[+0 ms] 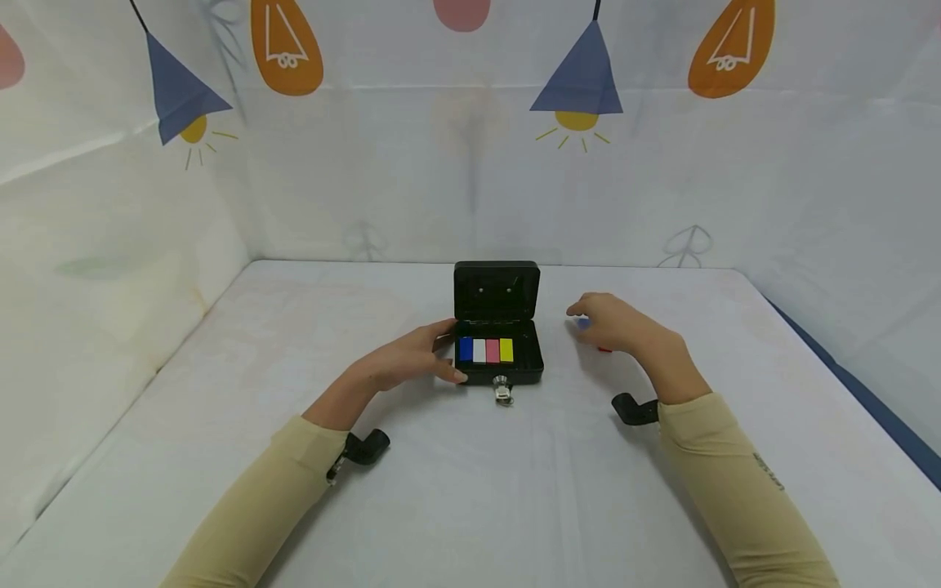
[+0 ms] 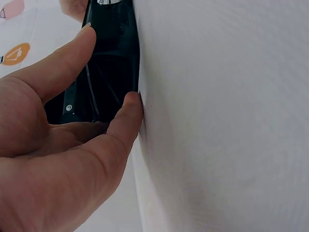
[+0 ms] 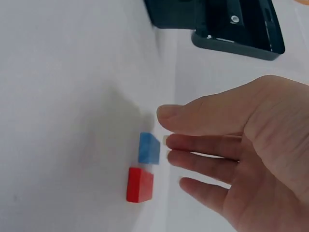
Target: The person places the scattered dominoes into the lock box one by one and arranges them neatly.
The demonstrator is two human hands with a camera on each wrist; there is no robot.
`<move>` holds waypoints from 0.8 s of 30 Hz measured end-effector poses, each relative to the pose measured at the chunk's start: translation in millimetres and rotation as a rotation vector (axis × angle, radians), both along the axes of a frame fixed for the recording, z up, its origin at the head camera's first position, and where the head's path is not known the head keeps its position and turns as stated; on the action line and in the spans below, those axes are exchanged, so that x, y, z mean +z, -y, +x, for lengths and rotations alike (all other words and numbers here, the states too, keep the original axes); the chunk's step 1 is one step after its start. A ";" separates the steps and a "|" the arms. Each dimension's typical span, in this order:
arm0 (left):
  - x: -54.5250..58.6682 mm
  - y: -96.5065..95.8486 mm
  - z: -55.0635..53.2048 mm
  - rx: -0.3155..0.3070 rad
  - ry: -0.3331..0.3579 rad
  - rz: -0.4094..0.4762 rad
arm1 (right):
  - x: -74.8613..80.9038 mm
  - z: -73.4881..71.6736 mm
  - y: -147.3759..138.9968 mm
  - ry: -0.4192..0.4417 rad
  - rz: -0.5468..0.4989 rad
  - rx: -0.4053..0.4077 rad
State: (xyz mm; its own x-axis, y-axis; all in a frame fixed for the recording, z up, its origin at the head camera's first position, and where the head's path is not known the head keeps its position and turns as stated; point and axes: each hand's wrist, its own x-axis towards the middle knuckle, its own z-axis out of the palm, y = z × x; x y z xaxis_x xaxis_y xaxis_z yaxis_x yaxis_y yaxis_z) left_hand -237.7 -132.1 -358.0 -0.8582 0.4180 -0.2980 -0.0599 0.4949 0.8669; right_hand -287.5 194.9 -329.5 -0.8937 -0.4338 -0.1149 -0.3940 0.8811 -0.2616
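Observation:
A small black cash box (image 1: 531, 347) stands on the table with its lid (image 1: 497, 290) raised. In a row inside lie a blue block (image 1: 466, 349), a white block (image 1: 479, 351), a pink block (image 1: 492, 351) and a yellow block (image 1: 506, 350). My left hand (image 1: 404, 358) grips the box's left side, thumb at the front corner and fingers toward the hinge. Right of the box my right hand (image 1: 613, 322) hovers with thumb and fingers apart, nothing between them. Just beyond its fingertips, in the right wrist view, sit a light blue block (image 3: 148, 149) and a red block (image 3: 140, 185).
A metal lock (image 1: 503, 390) with a key ring juts from the box front. White cloth covers the table (image 1: 456, 490). Behind it hangs a white curtain (image 1: 412, 180) printed with lamps and bulbs. Each wrist carries a small black camera (image 1: 367, 447).

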 end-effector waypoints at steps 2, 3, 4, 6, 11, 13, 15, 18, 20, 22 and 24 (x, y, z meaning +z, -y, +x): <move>0.8 0.2 0.3 -0.003 -0.001 0.003 | -2.3 -1.8 -1.8 -0.004 0.015 -0.008; 1.0 0.2 0.2 -0.003 0.000 0.004 | -3.5 -2.8 -2.7 -0.001 0.020 -0.014; 1.2 0.2 0.2 -0.004 0.000 0.003 | -4.4 -3.7 -3.4 0.002 0.023 -0.021; 1.4 0.2 0.0 -0.007 -0.002 0.003 | -5.7 -5.0 -4.6 0.000 0.030 -0.027; 2.0 -0.2 -0.5 -0.007 0.002 0.014 | -6.0 -5.7 -5.9 -0.010 0.047 -0.024; 2.0 -0.3 -0.5 -0.005 0.007 0.018 | -6.3 -6.0 -6.1 -0.011 0.055 -0.028; 1.9 -0.3 -0.3 -0.005 0.009 0.020 | -6.8 -6.3 -6.1 -0.011 0.063 -0.037; 1.3 -0.1 -0.2 -0.006 0.010 0.027 | -7.9 -6.9 -6.5 -0.012 0.071 -0.044; 0.8 0.1 -0.3 -0.008 0.008 0.032 | -8.6 -7.2 -6.8 -0.018 0.073 -0.041; 0.2 0.2 -0.7 -0.010 0.008 0.032 | -9.2 -7.5 -7.5 -0.022 0.072 -0.038; 0.0 0.2 -0.7 -0.009 0.008 0.028 | -9.4 -7.5 -8.5 -0.024 0.068 -0.030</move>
State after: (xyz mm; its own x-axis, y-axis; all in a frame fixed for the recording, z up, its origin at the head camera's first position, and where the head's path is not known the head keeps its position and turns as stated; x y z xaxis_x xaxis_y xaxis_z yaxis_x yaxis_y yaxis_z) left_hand -238.3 -132.3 -358.0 -0.8518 0.4344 -0.2927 -0.0621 0.4710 0.8799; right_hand -295.0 203.5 -338.9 -0.9089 -0.3989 -0.1215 -0.3729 0.9080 -0.1912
